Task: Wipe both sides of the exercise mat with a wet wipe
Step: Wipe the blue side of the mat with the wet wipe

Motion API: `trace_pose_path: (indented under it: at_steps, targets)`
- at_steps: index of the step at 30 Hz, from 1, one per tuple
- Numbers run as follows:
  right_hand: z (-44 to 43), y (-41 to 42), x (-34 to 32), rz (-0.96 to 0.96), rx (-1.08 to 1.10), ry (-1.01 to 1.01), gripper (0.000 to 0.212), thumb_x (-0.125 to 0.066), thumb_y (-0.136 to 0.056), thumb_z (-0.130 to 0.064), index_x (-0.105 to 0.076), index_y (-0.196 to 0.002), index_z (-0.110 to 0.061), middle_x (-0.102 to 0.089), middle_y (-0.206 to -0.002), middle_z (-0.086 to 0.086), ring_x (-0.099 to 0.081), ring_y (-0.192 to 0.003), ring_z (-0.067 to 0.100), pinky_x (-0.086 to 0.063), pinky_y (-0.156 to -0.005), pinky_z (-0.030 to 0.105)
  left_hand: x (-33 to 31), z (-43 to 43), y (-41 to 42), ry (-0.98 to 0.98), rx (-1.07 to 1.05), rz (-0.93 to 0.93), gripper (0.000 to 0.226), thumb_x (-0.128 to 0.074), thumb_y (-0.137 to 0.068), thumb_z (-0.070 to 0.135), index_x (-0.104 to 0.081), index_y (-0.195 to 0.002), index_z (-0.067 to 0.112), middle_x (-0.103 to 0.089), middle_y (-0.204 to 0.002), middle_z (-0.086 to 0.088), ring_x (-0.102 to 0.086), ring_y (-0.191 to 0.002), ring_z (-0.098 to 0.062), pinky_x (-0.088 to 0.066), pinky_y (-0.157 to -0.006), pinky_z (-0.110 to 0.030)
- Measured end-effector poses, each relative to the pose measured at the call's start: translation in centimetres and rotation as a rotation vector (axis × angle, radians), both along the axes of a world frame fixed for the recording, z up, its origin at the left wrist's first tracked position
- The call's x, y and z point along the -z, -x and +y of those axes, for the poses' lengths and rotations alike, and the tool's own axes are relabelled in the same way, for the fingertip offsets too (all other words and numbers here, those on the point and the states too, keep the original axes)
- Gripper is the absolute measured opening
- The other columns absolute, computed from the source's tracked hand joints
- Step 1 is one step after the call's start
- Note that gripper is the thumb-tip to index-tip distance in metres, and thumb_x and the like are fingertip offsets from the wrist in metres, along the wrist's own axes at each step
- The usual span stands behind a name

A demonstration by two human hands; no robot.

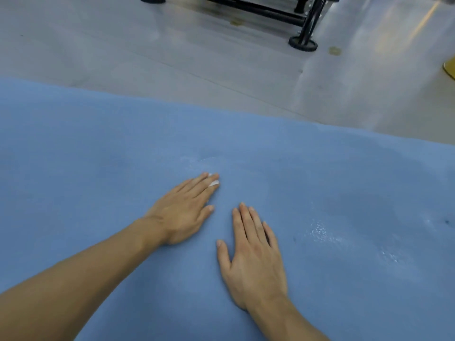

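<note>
The blue exercise mat lies flat and fills the lower two thirds of the view. My left hand lies flat on it with straight fingers, pressing a white wet wipe that shows only between the fingertips. My right hand rests flat on the mat just to the right, fingers straight, holding nothing. Wet shiny streaks glisten on the mat to the right and just beyond my left fingertips.
Beyond the mat's far edge is a glossy grey floor. A black metal frame with round feet stands at the top centre. A yellow object pokes in at the right edge.
</note>
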State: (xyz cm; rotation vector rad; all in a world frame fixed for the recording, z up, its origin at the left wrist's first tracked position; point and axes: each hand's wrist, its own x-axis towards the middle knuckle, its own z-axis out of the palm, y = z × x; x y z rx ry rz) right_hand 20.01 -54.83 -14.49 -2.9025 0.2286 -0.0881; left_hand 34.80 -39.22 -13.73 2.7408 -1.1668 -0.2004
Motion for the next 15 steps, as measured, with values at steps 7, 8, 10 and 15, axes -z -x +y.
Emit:
trace_pose_path:
  at_steps: [7,8,10,15]
  targets:
    - [0.0,0.3,0.1,-0.011,0.012,0.006,0.072,-0.029,-0.099,-0.056,-0.028,-0.160,-0.018,-0.020,-0.168,-0.007,-0.014,-0.155,0.009,-0.010,-0.120,0.035,0.2,10.4,-2.5,0.029,-0.381,-0.012,0.074,-0.005,-0.100,0.058,-0.027,-0.159,0.020,-0.018,-0.169,0.008,-0.008,-0.157,-0.012,-0.012,-0.127,-0.037]
    - [0.1,0.3,0.1,-0.011,0.017,0.008,0.071,-0.030,-0.099,-0.056,-0.030,-0.159,-0.018,-0.022,-0.167,-0.006,-0.017,-0.154,0.009,-0.012,-0.120,0.036,0.5,11.4,-3.1,0.009,-0.437,-0.017,0.075,-0.006,-0.100,0.059,-0.029,-0.159,0.018,-0.019,-0.169,0.006,-0.009,-0.157,-0.014,-0.013,-0.127,-0.039]
    - [0.1,0.2,0.3,-0.010,0.022,0.009,0.071,-0.031,-0.099,-0.055,-0.031,-0.159,-0.018,-0.022,-0.167,-0.006,-0.017,-0.154,0.010,-0.014,-0.119,0.036,0.9,11.7,-3.9,0.008,-0.540,0.002,0.075,-0.009,-0.099,0.060,-0.027,-0.159,0.019,-0.015,-0.170,0.005,-0.005,-0.157,-0.014,-0.012,-0.127,-0.041]
    - [0.1,0.1,0.3,-0.006,0.013,0.000,0.072,-0.029,-0.098,-0.057,-0.026,-0.161,-0.021,-0.015,-0.169,-0.009,-0.009,-0.155,0.007,-0.010,-0.121,0.035,0.3,6.9,-5.6,0.069,-0.604,0.055,0.064,-0.019,-0.107,0.045,-0.009,-0.163,0.017,-0.002,-0.172,0.002,0.001,-0.157,-0.015,-0.003,-0.127,-0.039]
